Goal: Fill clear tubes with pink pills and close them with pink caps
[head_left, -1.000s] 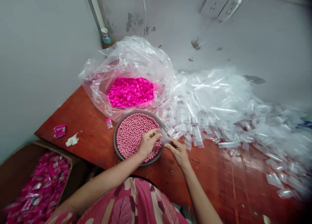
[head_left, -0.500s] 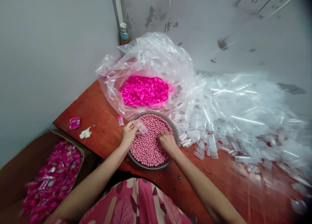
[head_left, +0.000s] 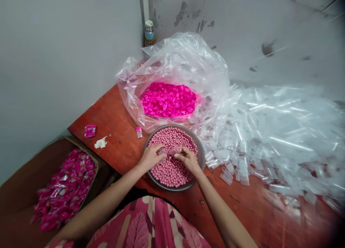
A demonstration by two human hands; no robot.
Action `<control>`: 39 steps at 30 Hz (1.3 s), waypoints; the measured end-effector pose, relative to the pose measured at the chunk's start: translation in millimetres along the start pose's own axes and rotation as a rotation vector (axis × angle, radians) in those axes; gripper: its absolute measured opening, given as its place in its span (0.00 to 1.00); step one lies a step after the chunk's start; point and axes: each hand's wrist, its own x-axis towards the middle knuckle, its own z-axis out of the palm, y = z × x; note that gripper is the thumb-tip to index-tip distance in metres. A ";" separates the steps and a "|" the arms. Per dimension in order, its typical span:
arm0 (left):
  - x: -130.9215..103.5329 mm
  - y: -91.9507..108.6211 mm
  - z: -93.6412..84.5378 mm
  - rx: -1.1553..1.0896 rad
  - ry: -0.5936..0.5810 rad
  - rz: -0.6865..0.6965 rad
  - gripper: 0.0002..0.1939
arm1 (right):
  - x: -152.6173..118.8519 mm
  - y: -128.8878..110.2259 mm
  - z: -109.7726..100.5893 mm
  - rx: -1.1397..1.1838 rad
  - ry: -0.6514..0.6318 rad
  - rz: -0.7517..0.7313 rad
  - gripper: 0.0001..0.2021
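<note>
A round grey bowl [head_left: 199, 152] full of pink beads [head_left: 175, 174] stands at the table's front edge. Over its left side, my left hand [head_left: 150, 157] pinches a small clear plastic container [head_left: 162, 151]. Facing it over the beads, my right hand [head_left: 188, 160] has thumb and fingers closed on another small clear container [head_left: 175, 151]. The fingers partly cover both containers, and whether beads are inside them is hard to make out. Just left of the bowl, a small bead-filled container with a pink cap [head_left: 138, 132] stands on the table.
Behind the bowl lies a clear plastic bag [head_left: 185, 57] holding bright pink caps [head_left: 169, 100]. Many empty clear containers [head_left: 242, 165] are heaped to the right. A box [head_left: 95, 160] of pink packets [head_left: 67, 187] sits lower left; one pink packet [head_left: 90, 131] and a white scrap [head_left: 100, 143] lie nearby.
My right hand has risen out of the beads and now holds a clear container. My left hand has come lower, facing it. The view has shifted slightly left.
</note>
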 end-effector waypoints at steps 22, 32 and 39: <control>16.7 7.7 20.8 -0.667 -0.212 0.018 0.16 | 0.9 -63.0 -29.9 -0.308 -0.162 -0.363 0.16; 34.0 -2.3 -0.2 -0.628 -0.020 -0.002 0.13 | 141.7 -33.3 -65.6 -1.000 0.226 -0.032 0.14; 58.2 -4.3 -3.7 -1.067 0.024 -0.227 0.17 | 208.7 -10.5 -78.7 -1.223 0.134 0.071 0.14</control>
